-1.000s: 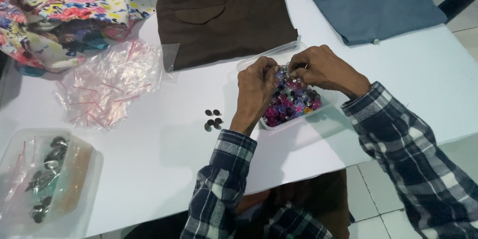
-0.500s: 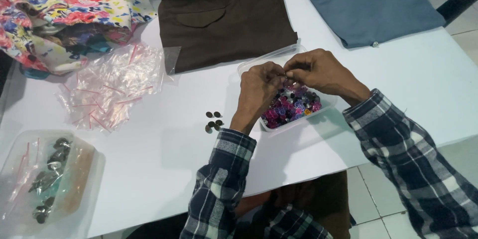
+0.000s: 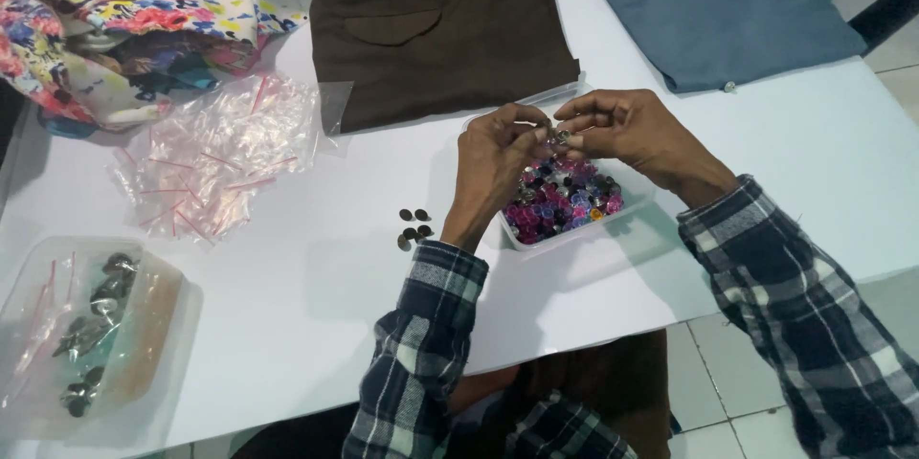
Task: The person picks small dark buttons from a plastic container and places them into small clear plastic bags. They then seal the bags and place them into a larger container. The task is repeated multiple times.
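Note:
My left hand [image 3: 493, 167] and my right hand [image 3: 627, 132] meet above a small clear tray [image 3: 536, 239] of pink, purple and blue buttons [image 3: 560, 205]. Between the fingertips of both hands sits a small metal button [image 3: 558, 136]. Each hand pinches it from its own side. A few dark metal buttons [image 3: 414, 227] lie loose on the white table [image 3: 306, 296], just left of my left wrist. Both sleeves are dark plaid.
Folded brown trousers [image 3: 440, 38] and folded blue trousers [image 3: 718, 9] lie at the back. A floral cloth [image 3: 124, 19] is heaped at the far left, with a pile of small clear zip bags [image 3: 220, 153] beside it. A plastic box of bagged dark buttons [image 3: 91, 325] sits front left.
Both hands have lifted slightly above the tray and stay together at the fingertips. The view has shifted a little; nothing else on the table moved.

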